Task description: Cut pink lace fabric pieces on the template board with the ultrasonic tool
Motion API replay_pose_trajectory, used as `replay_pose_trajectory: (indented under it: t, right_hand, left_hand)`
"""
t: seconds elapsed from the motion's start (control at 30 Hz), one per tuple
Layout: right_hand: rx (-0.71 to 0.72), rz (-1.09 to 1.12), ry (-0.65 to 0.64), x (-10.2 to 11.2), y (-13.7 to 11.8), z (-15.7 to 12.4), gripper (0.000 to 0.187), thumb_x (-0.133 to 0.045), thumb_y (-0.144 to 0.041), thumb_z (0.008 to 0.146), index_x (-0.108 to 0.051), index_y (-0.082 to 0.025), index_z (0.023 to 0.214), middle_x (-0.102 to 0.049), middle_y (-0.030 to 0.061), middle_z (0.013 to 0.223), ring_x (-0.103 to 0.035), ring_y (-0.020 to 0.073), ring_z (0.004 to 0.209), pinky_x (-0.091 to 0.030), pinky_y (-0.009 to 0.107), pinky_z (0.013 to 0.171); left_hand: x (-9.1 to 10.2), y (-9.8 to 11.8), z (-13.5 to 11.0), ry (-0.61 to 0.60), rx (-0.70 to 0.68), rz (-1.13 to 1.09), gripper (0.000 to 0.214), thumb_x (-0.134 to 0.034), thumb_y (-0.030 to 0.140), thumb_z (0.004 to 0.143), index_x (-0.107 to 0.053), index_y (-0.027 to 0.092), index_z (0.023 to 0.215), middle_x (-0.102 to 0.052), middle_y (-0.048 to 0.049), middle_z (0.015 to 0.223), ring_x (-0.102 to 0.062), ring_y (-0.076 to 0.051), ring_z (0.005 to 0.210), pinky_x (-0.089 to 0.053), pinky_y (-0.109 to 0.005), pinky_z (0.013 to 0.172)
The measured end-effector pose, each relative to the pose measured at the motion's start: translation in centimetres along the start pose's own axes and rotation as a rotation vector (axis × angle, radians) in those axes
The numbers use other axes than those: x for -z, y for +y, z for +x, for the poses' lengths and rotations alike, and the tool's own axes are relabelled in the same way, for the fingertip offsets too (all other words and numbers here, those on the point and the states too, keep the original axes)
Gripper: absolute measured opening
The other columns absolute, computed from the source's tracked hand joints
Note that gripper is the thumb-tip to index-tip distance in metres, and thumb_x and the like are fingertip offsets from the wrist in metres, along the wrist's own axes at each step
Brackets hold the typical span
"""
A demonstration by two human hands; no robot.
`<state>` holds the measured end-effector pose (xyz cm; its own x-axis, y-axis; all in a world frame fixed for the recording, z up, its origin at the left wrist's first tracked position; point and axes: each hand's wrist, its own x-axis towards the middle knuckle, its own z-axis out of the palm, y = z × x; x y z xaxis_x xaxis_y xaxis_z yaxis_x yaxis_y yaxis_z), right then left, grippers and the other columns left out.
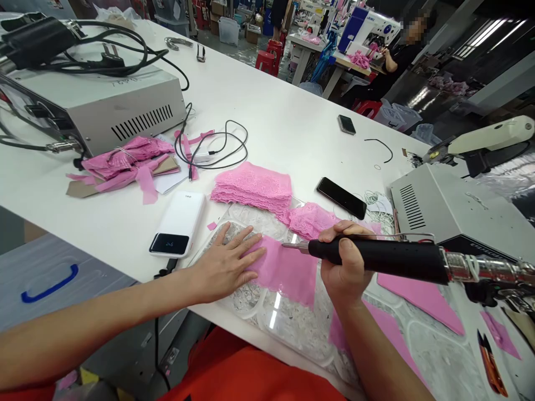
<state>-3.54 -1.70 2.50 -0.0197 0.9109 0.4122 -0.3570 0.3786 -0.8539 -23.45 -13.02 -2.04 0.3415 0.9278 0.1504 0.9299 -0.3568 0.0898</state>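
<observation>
A flat pink fabric piece (288,273) lies on a clear patterned mat (288,328). My left hand (229,259) rests on the fabric's left edge, fingers spread flat. In my right hand (345,267) is a black-handled ultrasonic cutter (384,259). Its metal tip points left and is at the fabric's upper part; whether it touches, I cannot tell. Beyond the fabric sits a stack of pink lace pieces (253,186), with more bunched pink lace (311,219) beside it. Further pink fabric (422,298) lies to the right, partly behind my right forearm.
Grey machine boxes stand at left (125,111) and right (460,206). Near my left arm is a white power bank (179,223). Also on the table are a black phone (341,197), a cable (225,147) and orange-handled snips (491,365). Another person (403,61) sits at a sewing machine (368,33).
</observation>
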Motion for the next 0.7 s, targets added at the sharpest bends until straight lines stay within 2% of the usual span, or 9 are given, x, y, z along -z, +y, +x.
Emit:
replay_pose_trajectory:
  t: [0.3, 0.47, 0.7]
  right_hand:
    - [-0.006, -0.015, -0.006, -0.1, 0.1, 0.0, 0.011, -0.063, -0.023, 0.071, -0.055, -0.022, 0.079, -0.053, -0.0032, 0.083, -0.056, 0.0091, 0.061, -0.05, 0.03, 0.062]
    - [-0.001, -0.037, -0.009, -0.2, 0.0, 0.0, 0.009, -0.062, -0.02, 0.071, -0.054, -0.021, 0.076, -0.054, -0.0033, 0.081, -0.057, 0.0096, 0.061, -0.05, 0.031, 0.062]
    - [-0.042, 0.008, 0.012, -1.3, -0.7, -0.1, 0.009, -0.062, -0.021, 0.069, -0.056, -0.021, 0.076, -0.053, -0.0032, 0.081, -0.055, 0.009, 0.059, -0.05, 0.03, 0.062]
  left_hand:
    - [-0.2, -0.1, -0.1, 0.002, 0.01, -0.025, 0.045, -0.034, 0.05, 0.101, -0.046, 0.033, 0.141, -0.044, -0.0022, 0.149, -0.031, -0.028, 0.143, -0.008, -0.056, 0.118]
    - [0.0, -0.1, -0.4, -0.001, 0.009, -0.037, 0.047, -0.031, 0.05, 0.101, -0.047, 0.028, 0.14, -0.043, -0.0049, 0.15, -0.031, -0.031, 0.143, -0.011, -0.06, 0.117]
    - [1.4, 0.4, -2.9, 0.059, 0.016, 0.002, 0.046, -0.036, 0.048, 0.101, -0.05, 0.023, 0.138, -0.042, -0.004, 0.15, -0.031, -0.029, 0.143, -0.008, -0.058, 0.118]
